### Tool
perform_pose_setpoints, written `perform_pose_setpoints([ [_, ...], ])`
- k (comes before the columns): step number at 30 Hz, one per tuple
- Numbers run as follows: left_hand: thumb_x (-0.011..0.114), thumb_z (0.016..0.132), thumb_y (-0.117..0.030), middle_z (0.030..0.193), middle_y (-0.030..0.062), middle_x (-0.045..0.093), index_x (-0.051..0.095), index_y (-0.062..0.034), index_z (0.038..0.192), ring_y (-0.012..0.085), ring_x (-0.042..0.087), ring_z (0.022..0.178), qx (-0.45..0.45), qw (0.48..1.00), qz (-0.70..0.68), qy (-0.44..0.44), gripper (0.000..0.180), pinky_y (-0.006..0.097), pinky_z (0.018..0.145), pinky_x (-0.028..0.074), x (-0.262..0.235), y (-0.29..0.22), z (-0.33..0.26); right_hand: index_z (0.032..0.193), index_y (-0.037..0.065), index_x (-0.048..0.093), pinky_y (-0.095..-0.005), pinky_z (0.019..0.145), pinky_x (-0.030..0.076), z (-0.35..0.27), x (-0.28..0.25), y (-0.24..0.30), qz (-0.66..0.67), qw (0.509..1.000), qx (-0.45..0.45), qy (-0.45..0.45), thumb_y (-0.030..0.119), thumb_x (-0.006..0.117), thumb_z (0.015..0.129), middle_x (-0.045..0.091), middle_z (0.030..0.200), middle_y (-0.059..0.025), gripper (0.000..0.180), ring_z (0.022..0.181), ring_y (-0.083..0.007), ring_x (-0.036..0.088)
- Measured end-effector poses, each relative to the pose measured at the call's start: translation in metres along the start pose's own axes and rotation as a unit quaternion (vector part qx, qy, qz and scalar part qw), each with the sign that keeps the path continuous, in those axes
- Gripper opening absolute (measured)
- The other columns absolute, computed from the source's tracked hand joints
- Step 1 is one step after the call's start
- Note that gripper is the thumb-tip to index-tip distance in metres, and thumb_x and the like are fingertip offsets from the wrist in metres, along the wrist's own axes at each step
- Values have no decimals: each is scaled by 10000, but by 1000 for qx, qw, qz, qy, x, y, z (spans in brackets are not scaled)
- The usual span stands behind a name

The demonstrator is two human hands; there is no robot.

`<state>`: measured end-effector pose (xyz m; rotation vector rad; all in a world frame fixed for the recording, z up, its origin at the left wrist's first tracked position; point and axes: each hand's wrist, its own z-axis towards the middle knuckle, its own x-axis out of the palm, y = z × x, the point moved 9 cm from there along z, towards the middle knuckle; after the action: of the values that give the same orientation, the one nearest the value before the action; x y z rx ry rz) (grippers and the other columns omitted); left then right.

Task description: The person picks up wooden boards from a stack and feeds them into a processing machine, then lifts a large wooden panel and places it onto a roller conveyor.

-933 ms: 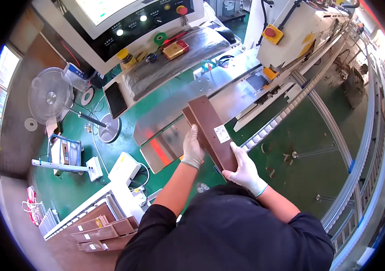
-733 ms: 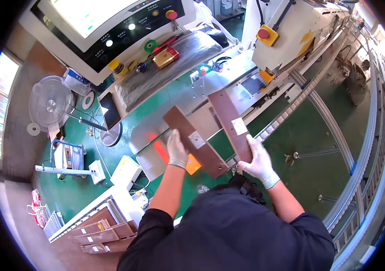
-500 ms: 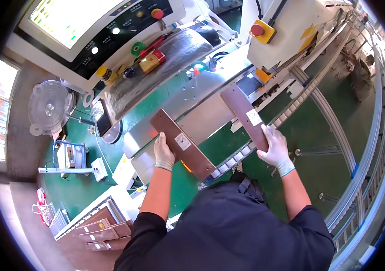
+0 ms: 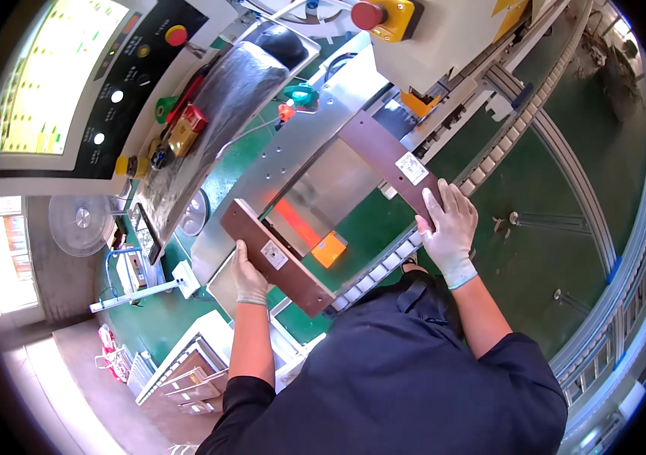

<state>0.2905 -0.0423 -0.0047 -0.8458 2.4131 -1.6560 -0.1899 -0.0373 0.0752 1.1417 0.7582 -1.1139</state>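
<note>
Two long brown flat boards, each with a small white label. My left hand (image 4: pixel 249 276), gloved, grips the left brown board (image 4: pixel 277 258) from below, holding it over the shiny steel plate (image 4: pixel 315 189) of the machine. My right hand (image 4: pixel 448 227), also gloved, holds the right brown board (image 4: pixel 391 163) near its lower end; this board reaches up toward the machine's inlet. The boards are apart, with an orange-red glow and an orange square (image 4: pixel 329 249) on the plate between them.
A control panel (image 4: pixel 72 83) with a lit screen and coloured buttons is at upper left. A red emergency button (image 4: pixel 372 14) tops a yellow box. A roller conveyor rail (image 4: pixel 535 114) curves right. A fan (image 4: pixel 80 224) and drawer cabinet (image 4: pixel 186 371) stand at left.
The boards were held together as one stack before; now each hand has one and they have spread apart, left board lower left, right board upper right. The view has tilted closer to the machine.
</note>
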Motion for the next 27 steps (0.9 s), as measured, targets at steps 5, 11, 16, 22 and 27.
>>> perform_pose_setpoints([
  [5, 518, 1114, -390, 1326, 93, 684, 598, -19, 1391, 251, 665, 1183, -30, 999, 35, 17, 470, 404, 1048, 531, 20, -10, -11, 1333, 182, 690, -507, 1050, 438, 18, -3, -26, -9, 1000, -5, -11, 287, 813, 773, 567, 1490, -123, 584, 1323, -340, 544],
  [11, 518, 1112, -387, 1340, 77, 680, 602, -39, 1391, 244, 660, 1196, -48, 998, 19, -21, 454, 404, 1055, 521, 10, -7, -4, 1348, 156, 689, -529, 1047, 443, 49, -7, -72, -29, 1000, -6, -7, 285, 779, 814, 582, 1493, -152, 557, 1319, -374, 566],
  [16, 548, 1100, -391, 1354, 71, 671, 600, -41, 1401, 236, 638, 1231, -47, 998, 5, -36, 464, 409, 1078, 497, 1, -3, -3, 1360, 137, 691, -511, 1085, 421, 75, -6, -111, -37, 999, -12, -12, 288, 755, 877, 585, 1506, -151, 510, 1355, -361, 556],
  [22, 599, 1080, -364, 1340, 63, 676, 610, -34, 1379, 234, 642, 1203, -58, 997, 1, -60, 445, 406, 1071, 498, 0, -3, -1, 1381, 139, 683, -496, 1095, 429, 109, -12, -169, -48, 998, -25, -34, 224, 769, 857, 592, 1510, -129, 538, 1368, -350, 554],
  [27, 595, 1083, -360, 1348, 72, 673, 609, -23, 1381, 231, 641, 1203, -46, 997, 1, -63, 450, 396, 1068, 500, 5, -5, 0, 1405, 153, 676, -486, 1123, 434, 137, -14, -225, -50, 998, -18, -46, 240, 781, 853, 599, 1511, -116, 568, 1374, -340, 558],
])
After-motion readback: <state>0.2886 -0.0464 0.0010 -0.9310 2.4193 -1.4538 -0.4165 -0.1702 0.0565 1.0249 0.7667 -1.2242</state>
